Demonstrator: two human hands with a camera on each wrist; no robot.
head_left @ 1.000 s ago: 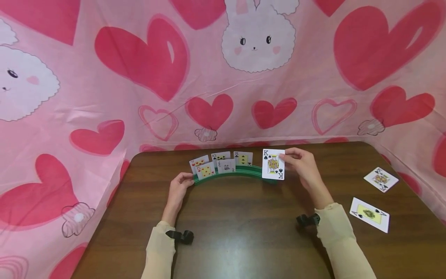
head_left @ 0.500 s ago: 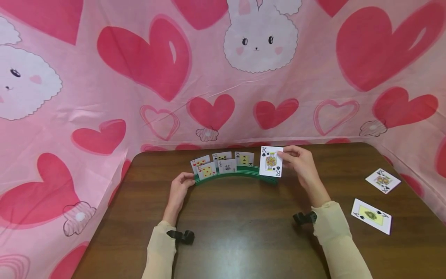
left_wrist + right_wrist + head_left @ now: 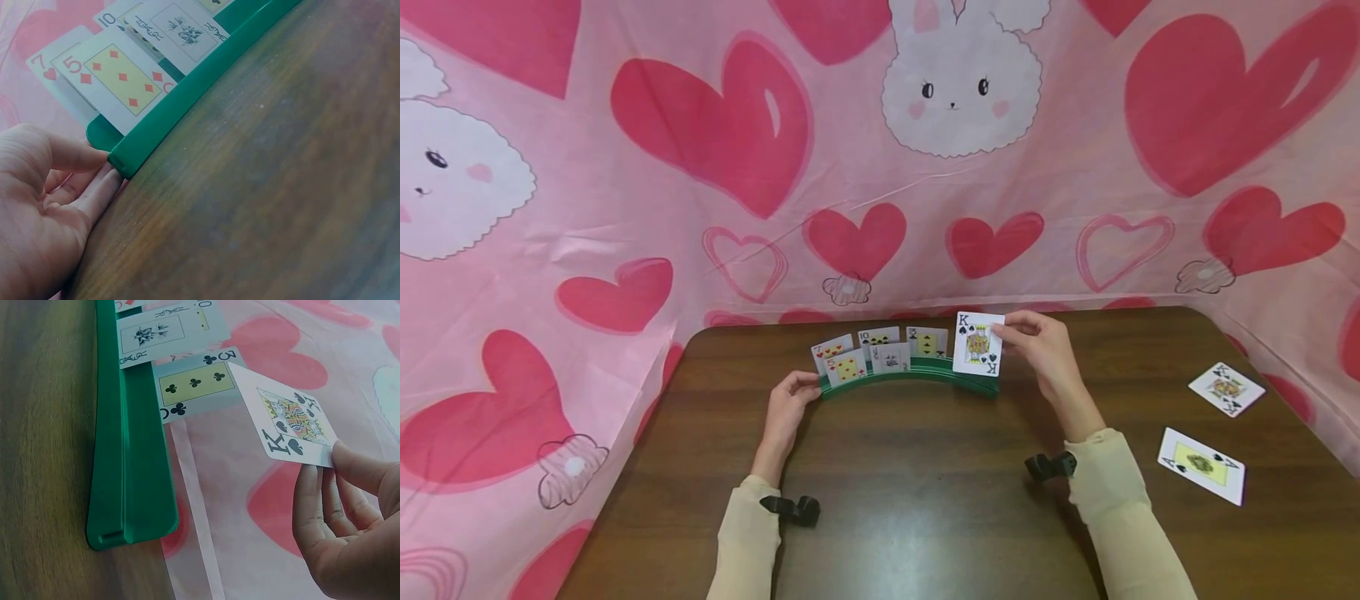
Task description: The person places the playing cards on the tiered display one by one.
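A curved green card holder (image 3: 917,372) stands on the table. Its back row carries a seven of hearts (image 3: 822,347), a ten (image 3: 878,335) and a three of clubs (image 3: 927,342). In front of them stand a five of diamonds (image 3: 119,77) and a joker (image 3: 152,335). My left hand (image 3: 790,408) pinches the holder's left end between thumb and fingers. Between thumb and fingertips, my right hand (image 3: 1045,350) grips a king of spades (image 3: 290,419) by its edge. That card is raised above the holder's right end, apart from it in the right wrist view.
Two cards lie face up on the right of the wooden table (image 3: 880,517): a black king (image 3: 1227,389) and an ace of spades (image 3: 1202,467). A pink cloth (image 3: 835,167) with hearts hangs behind and beside the table. Each wrist wears a black camera.
My right hand has carried the king of spades slightly left and up, over the holder's right end. The left hand keeps its grip on the holder's left end.
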